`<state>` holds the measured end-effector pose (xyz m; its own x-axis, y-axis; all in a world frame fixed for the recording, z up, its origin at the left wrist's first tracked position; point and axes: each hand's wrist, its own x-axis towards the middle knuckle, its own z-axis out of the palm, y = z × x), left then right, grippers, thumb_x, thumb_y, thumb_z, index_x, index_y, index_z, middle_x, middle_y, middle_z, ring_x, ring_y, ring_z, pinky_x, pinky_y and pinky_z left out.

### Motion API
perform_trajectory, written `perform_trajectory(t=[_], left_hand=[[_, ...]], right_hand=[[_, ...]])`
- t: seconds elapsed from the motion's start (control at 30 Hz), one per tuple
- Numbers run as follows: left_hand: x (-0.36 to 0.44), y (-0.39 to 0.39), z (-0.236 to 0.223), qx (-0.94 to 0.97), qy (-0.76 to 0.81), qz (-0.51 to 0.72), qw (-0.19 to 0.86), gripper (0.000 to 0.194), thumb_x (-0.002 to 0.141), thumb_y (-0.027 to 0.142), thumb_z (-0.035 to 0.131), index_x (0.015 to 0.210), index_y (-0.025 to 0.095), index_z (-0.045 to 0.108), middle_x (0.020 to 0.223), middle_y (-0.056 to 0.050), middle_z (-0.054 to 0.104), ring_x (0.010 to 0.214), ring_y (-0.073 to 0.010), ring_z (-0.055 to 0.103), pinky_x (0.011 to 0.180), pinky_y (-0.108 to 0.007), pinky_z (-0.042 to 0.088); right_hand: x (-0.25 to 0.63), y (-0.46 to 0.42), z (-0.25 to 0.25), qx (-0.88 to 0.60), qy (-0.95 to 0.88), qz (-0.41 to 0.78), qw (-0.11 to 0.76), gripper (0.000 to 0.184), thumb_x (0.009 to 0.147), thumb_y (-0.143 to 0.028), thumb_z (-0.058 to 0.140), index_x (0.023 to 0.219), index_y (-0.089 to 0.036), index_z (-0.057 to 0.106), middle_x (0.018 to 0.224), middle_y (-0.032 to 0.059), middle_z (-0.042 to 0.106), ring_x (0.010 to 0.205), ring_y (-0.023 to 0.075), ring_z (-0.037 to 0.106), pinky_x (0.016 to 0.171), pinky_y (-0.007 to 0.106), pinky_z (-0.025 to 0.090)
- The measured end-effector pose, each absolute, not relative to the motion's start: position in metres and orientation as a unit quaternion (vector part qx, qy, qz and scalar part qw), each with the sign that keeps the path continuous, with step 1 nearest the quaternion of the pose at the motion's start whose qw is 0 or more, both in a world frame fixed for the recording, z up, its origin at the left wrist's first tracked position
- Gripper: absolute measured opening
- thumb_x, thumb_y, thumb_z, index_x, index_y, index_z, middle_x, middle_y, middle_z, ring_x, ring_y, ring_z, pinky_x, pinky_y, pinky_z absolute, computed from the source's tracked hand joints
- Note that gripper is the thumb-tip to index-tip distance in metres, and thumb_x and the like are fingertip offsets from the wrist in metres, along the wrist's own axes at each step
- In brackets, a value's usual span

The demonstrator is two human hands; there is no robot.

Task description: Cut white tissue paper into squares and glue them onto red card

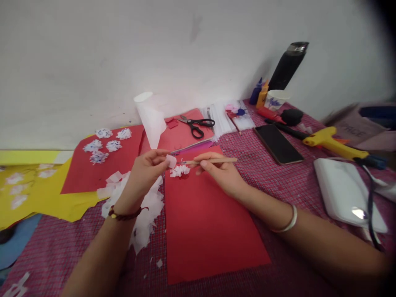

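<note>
My left hand (145,171) pinches a small piece of white tissue paper (171,161) between thumb and fingers. My right hand (221,171) grips a thin wooden stick (216,161), its tip pointing left toward the tissue. Both hands hover over the top of a red paper sheet (204,222). A small white tissue flower (180,170) lies on that sheet just below the hands. Torn white tissue scraps (145,214) lie under my left wrist.
Black-handled scissors (198,125) rest on red sheets at the back. A phone (277,143), yellow glue gun (334,142), white box (346,192), paper cup (276,99), black bottle (287,66) stand to the right. Finished flowers (102,146) lie on red paper on the left, beside yellow paper (37,194).
</note>
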<state>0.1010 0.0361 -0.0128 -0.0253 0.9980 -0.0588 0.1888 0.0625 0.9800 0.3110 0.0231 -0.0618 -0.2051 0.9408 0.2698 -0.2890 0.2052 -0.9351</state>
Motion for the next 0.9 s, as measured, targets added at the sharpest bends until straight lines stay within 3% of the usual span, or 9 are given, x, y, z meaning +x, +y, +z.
perform_trajectory(t=[0.43, 0.6, 0.77, 0.9], left_hand=[[0.112, 0.032, -0.020, 0.531, 0.559, 0.435, 0.466, 0.027, 0.066, 0.023, 0.079, 0.091, 0.016, 0.070, 0.073, -0.004, 0.072, 0.060, -0.0133, 0.062, 0.056, -0.024, 0.045], [0.113, 0.033, -0.016, 0.474, 0.518, 0.482, 0.525, 0.021, 0.073, 0.021, 0.070, 0.094, 0.016, 0.068, 0.075, -0.002, 0.070, 0.065, -0.0129, 0.065, 0.066, -0.025, 0.053], [0.112, 0.036, -0.021, 0.373, 0.454, 0.509, 0.629, 0.028, 0.067, 0.012, 0.072, 0.091, 0.019, 0.060, 0.079, 0.001, 0.070, 0.075, -0.0144, 0.068, 0.081, -0.033, 0.057], [0.115, 0.036, -0.028, 0.352, 0.428, 0.510, 0.658, 0.021, 0.071, 0.022, 0.073, 0.088, 0.018, 0.062, 0.086, -0.001, 0.071, 0.085, -0.0156, 0.069, 0.090, -0.035, 0.055]], right_hand=[[0.311, 0.023, -0.066, -0.328, -0.556, 0.546, 0.534, 0.015, 0.089, -0.036, 0.062, 0.095, -0.023, 0.067, 0.093, 0.0041, 0.075, 0.076, 0.0140, 0.068, 0.073, 0.032, 0.058], [0.310, 0.024, -0.066, -0.319, -0.531, 0.555, 0.556, 0.016, 0.088, -0.037, 0.064, 0.096, -0.023, 0.067, 0.092, 0.0035, 0.075, 0.074, 0.0135, 0.068, 0.074, 0.032, 0.057], [0.310, 0.024, -0.065, -0.306, -0.498, 0.580, 0.567, 0.020, 0.087, -0.040, 0.066, 0.097, -0.023, 0.067, 0.094, 0.0036, 0.075, 0.073, 0.0129, 0.068, 0.074, 0.032, 0.057], [0.309, 0.024, -0.064, -0.297, -0.490, 0.588, 0.571, 0.017, 0.087, -0.038, 0.066, 0.097, -0.024, 0.068, 0.092, 0.0024, 0.075, 0.072, 0.0121, 0.067, 0.073, 0.032, 0.057]])
